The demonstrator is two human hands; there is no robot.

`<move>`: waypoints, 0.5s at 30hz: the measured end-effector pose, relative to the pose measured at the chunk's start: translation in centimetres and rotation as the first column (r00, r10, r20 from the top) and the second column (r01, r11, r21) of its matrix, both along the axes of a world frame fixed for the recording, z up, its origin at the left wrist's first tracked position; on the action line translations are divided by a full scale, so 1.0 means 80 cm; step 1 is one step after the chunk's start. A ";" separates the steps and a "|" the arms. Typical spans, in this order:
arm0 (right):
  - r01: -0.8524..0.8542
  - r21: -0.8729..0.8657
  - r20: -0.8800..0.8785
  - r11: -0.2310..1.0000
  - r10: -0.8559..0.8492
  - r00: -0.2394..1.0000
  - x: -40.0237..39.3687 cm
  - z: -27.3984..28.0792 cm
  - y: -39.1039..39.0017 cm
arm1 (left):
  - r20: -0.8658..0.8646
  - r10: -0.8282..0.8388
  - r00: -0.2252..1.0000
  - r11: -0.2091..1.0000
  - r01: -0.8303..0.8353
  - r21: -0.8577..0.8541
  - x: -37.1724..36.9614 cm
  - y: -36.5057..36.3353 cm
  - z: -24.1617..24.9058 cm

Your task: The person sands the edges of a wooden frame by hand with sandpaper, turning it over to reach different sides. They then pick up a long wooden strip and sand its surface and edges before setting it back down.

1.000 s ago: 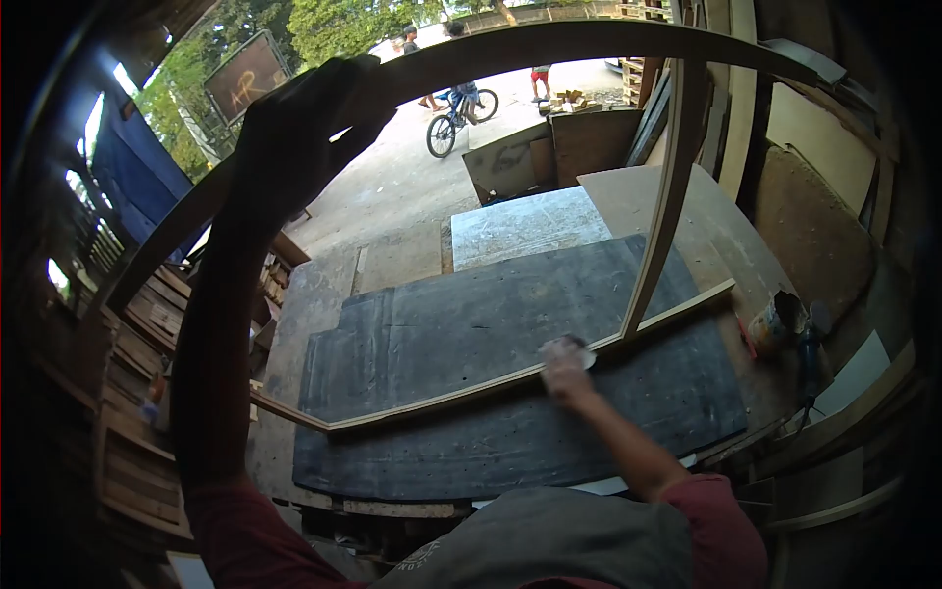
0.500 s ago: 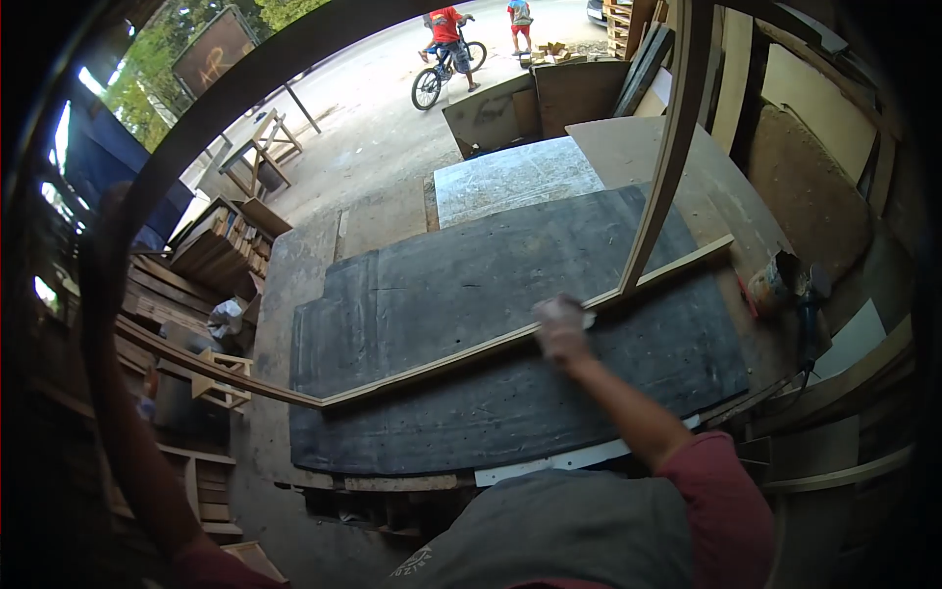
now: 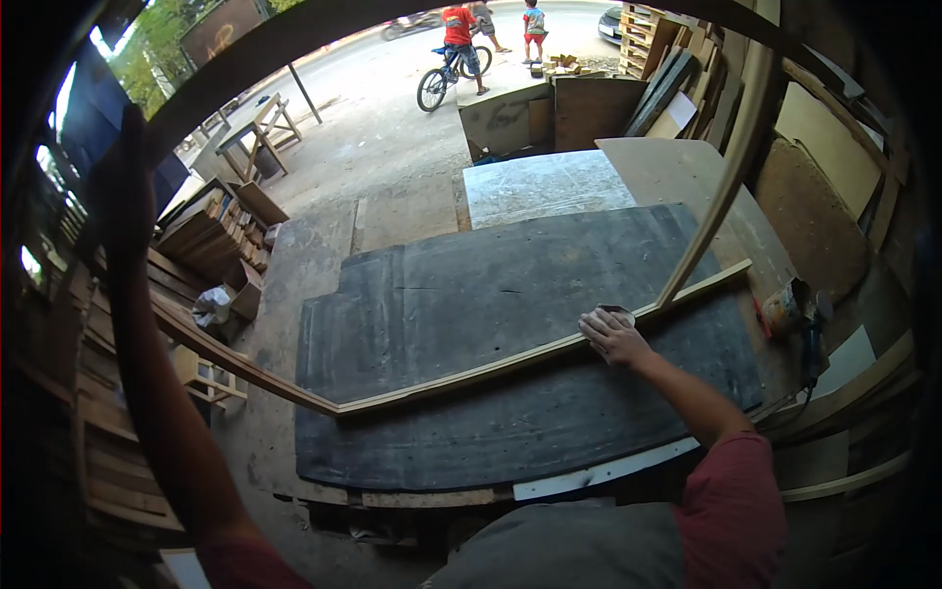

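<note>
The frame (image 3: pixel 461 376) stands on the black mat (image 3: pixel 442 304), its lower rail running from 8 to 3 o'clock. Toward 4, the right hand (image 3: pixel 613 337), fingers slightly spread, covers a pale pad (image 3: pixel 621 314) at the rail. The left hand (image 3: pixel 123 187) (deep in shadow, grip unclear) is at 10, by the frame's curve.
</note>
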State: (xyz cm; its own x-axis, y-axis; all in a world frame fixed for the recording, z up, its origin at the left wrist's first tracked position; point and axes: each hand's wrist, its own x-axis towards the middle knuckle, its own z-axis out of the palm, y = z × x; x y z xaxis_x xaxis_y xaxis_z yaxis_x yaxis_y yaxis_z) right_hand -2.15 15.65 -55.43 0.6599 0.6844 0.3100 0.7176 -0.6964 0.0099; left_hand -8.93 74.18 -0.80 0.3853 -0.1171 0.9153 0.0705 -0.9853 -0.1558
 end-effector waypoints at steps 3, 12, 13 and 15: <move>-0.032 0.034 -0.026 0.999 0.033 0.999 -0.040 0.005 0.130 | 0.314 0.133 0.940 0.855 -0.269 0.444 0.009 0.004 -0.009; -0.310 0.202 -0.135 0.929 0.340 0.930 -0.166 -0.010 0.585 | 0.235 -0.066 0.970 0.988 0.097 -0.123 -0.018 -0.100 -0.011; -0.338 0.184 -0.121 0.923 0.362 0.924 -0.158 -0.005 0.567 | 0.231 -0.065 0.971 0.988 0.096 -0.125 -0.015 -0.098 -0.012; -0.263 0.256 -0.098 0.930 0.296 0.950 -0.132 -0.006 0.483 | 0.385 -0.061 0.921 0.998 0.049 0.042 -0.005 -0.087 -0.022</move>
State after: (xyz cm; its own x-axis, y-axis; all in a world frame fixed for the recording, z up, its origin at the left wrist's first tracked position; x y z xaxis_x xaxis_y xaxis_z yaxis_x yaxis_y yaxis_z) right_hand -12.72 54.28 -55.93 0.4986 0.7646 0.4084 0.8668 -0.4377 -0.2389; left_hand -9.32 67.19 -2.54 -0.0049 -0.1589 0.9873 0.0770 -0.9844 -0.1580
